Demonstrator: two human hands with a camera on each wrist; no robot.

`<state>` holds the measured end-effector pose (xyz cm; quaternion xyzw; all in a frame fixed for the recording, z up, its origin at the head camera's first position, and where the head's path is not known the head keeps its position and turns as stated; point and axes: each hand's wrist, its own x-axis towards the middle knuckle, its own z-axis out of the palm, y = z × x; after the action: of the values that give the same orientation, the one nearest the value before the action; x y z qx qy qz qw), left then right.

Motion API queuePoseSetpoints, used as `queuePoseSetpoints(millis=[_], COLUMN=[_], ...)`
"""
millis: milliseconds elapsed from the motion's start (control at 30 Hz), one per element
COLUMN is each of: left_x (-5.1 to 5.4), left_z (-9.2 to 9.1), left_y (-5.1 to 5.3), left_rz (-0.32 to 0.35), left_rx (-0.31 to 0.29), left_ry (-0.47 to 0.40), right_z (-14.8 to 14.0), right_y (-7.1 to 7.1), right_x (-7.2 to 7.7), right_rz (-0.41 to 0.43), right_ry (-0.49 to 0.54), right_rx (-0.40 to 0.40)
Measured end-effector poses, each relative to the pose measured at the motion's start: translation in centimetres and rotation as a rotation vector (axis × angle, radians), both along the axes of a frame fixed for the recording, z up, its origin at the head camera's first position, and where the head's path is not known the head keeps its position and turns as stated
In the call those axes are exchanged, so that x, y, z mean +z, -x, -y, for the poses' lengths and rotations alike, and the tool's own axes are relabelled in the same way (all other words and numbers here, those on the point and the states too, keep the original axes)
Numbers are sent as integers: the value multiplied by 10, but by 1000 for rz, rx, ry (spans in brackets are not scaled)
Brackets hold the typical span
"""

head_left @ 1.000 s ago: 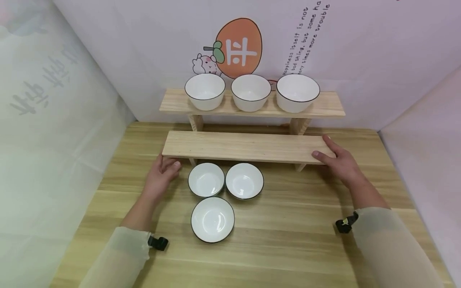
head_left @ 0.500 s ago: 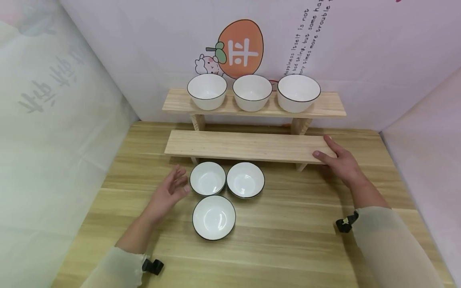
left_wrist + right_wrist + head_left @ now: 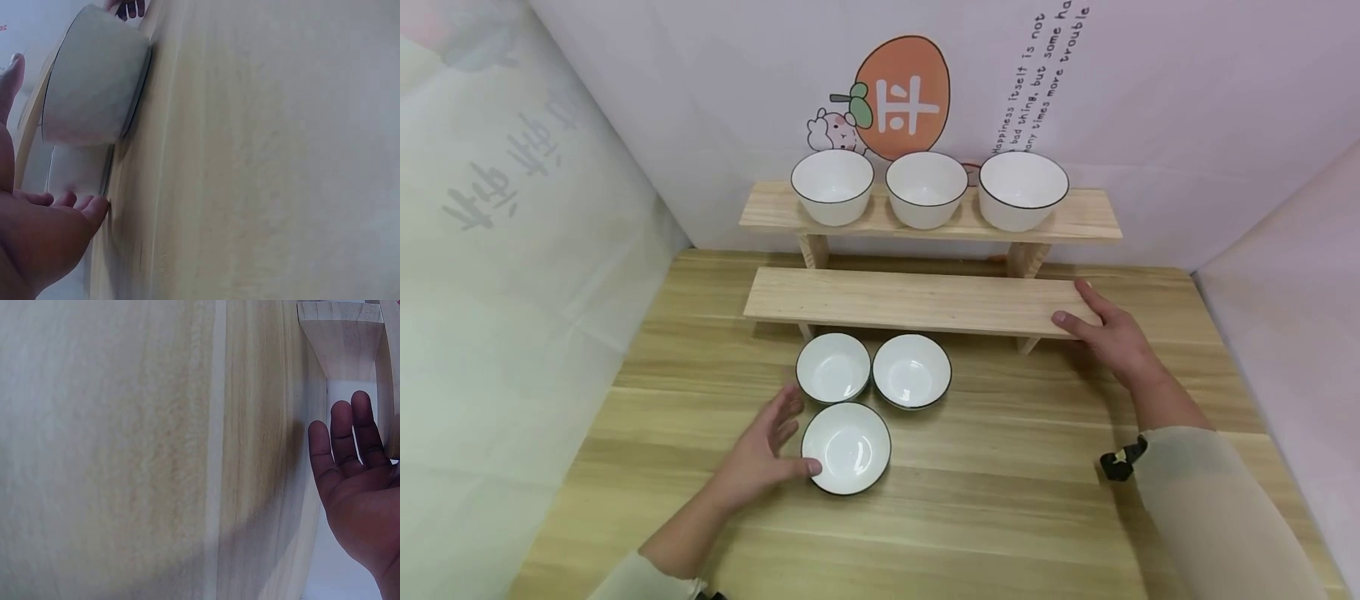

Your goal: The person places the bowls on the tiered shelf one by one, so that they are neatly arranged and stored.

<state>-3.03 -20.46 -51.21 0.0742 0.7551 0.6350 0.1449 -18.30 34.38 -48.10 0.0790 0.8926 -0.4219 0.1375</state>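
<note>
Wooden table [image 3: 1000,500]: beside the loosely spread left grip [image 3: 762,457], one bowl [image 3: 848,448] looks slick, breakable; I'd pinch its rim [image 3: 890,450]. Relaxed right grip [image 3: 1117,342] touches the lower shelf [image 3: 910,300].

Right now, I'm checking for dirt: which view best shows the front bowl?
The head view: the front bowl shows its inside and most of its rim. The left wrist view shows mainly its outer side; the right wrist view, none of it.

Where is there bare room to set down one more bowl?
Free: the lower shelf, left of the right hand; the table between the front bowl and right sleeve. Crowded: the upper shelf, mostly filled by three bowls; beside the left hand, where table bowls cluster.
</note>
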Motion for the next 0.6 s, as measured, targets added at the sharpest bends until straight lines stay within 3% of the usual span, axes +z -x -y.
queuePoseSetpoints(millis=[267,600], left_x=[-1,-1], left_z=[-10,-22], left_y=[-8,-9], left_rz=[8,-24], left_rx=[-71,-146], left_ry=[-57,49], right_z=[-2,-2], right_y=[3,3], right_x=[-3,-3], right_rz=[12,10], right_ry=[-17,-18], right_rx=[0,5])
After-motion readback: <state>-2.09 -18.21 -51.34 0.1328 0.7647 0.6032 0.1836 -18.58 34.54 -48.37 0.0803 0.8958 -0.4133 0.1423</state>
